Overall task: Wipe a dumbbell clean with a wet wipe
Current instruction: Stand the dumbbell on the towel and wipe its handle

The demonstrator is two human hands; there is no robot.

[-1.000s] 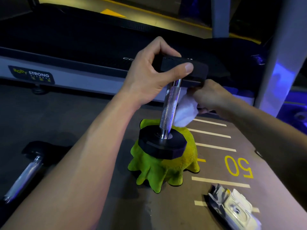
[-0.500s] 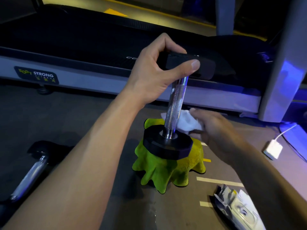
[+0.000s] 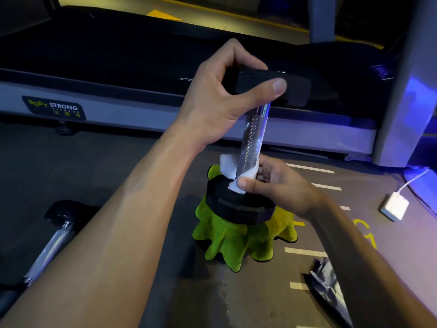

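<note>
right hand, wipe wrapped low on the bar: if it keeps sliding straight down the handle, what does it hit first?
Most likely the lower weight plate of the dumbbell: the right hand holds the wet wipe around the handle just above it, and the wipe's lower corner looks to be already on the plate.

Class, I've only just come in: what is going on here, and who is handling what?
A person is cleaning a dumbbell stood on end on a green cloth. The left hand grips its top weight to steady it. The right hand pinches a white wipe around the bottom of the metal handle, just above the lower weight.
</note>
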